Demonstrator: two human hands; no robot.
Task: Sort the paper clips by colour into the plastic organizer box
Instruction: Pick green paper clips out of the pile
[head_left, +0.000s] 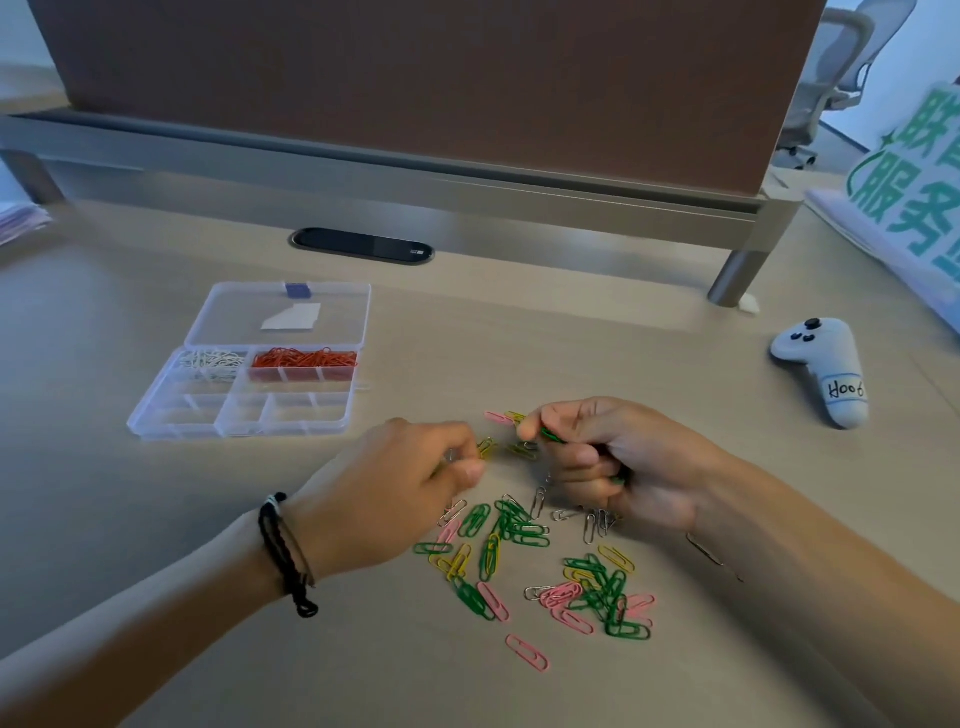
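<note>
- Pale wood-grain desk, matte, evenly lit.
- Brown partition panel along the far edge, on a grey metal rail with a round leg at right.
- Black oval cable port set into the desk.
- Grey mesh office chair behind the panel, top right.
- White sign with green characters, far right.

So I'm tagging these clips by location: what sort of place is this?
Most likely an office workstation: a pale wood-look desk with a brown fabric partition screen along its back, a black oval cable port set in the top, and a grey mesh swivel chair behind the partition.
</note>
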